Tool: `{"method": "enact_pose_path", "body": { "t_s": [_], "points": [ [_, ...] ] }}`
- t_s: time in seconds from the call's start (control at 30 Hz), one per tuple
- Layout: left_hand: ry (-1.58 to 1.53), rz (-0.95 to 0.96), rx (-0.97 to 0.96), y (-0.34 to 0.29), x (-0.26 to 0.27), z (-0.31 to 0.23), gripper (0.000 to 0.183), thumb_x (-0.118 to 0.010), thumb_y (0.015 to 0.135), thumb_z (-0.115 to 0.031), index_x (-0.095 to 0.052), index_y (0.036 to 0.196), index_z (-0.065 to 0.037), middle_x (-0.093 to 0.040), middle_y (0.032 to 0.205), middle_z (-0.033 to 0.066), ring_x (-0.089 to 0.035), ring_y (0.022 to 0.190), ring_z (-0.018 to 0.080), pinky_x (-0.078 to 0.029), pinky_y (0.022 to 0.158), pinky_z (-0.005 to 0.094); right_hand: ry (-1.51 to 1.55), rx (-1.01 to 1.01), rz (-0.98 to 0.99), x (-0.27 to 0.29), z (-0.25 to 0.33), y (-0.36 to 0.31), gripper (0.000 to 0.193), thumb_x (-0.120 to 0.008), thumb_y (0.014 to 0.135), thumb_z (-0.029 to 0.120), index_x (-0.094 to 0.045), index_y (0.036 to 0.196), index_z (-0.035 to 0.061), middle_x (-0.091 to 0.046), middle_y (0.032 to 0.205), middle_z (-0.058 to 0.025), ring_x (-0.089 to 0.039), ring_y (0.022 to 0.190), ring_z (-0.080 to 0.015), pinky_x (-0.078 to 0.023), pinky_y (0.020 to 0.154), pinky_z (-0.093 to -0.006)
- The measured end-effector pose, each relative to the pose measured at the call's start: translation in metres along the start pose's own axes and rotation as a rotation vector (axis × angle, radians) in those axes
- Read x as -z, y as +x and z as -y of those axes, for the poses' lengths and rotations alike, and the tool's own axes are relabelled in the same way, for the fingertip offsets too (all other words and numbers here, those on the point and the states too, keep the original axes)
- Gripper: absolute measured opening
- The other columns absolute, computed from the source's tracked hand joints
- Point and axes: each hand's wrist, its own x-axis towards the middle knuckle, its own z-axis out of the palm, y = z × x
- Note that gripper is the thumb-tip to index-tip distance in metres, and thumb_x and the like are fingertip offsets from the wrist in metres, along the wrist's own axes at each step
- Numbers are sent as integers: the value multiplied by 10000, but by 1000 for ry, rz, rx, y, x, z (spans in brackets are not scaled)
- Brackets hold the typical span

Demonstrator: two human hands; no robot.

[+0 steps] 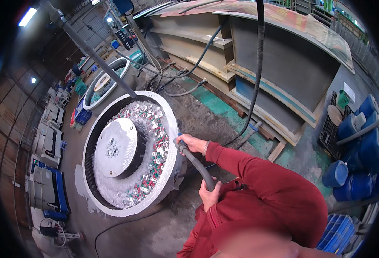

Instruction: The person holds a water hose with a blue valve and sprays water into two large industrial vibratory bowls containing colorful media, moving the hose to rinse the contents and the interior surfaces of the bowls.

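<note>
While the right hand (pixel 190 145) and left hand (pixel 211 198) grasp a dark hose (pixel 199 167) near the right side of a round tub (pixel 171 129), foam (pixel 112 192) and red, green and silvery pieces (pixel 160 148) surround its hub (pixel 117 148); a far oval tub (pixel 128 82) holds teal bits (pixel 96 97).

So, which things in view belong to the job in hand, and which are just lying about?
Seem to belong:
dark hose, held by the right hand and left hand
round tub by the hose's front end
red, green and silvery pieces in that tub

Seem to be lying about:
blue drums, right
blue crate, lower right
green bucket
</note>
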Motion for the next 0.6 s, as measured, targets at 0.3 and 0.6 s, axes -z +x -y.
{"method": "enact_pose_path", "body": {
  "t_s": [0.3, 0.6],
  "points": [
    [184, 10, -282, -10, 5, 14, 233, -668, 700, -63, -534, 891, -50, -561, 771, 18, -527, 711, 93, -434, 671, 254, 25, 109, 168, -49, 20, -30, 212, -547, 706, 186, -530, 871, 53, -529, 650, -47, -527, 504, -163, -474, 426, -331],
    [153, -94, -351, -30, 24, 22, 204, -654, 721, -87, -562, 899, -55, -585, 777, 16, -548, 718, 78, -445, 672, 247, 16, -48, 200, -52, -23, -8, 421, -552, 729, 186, -396, 1093, 42, -479, 844, -136, -546, 635, -277, -469, 476, -363]
  ]
}}
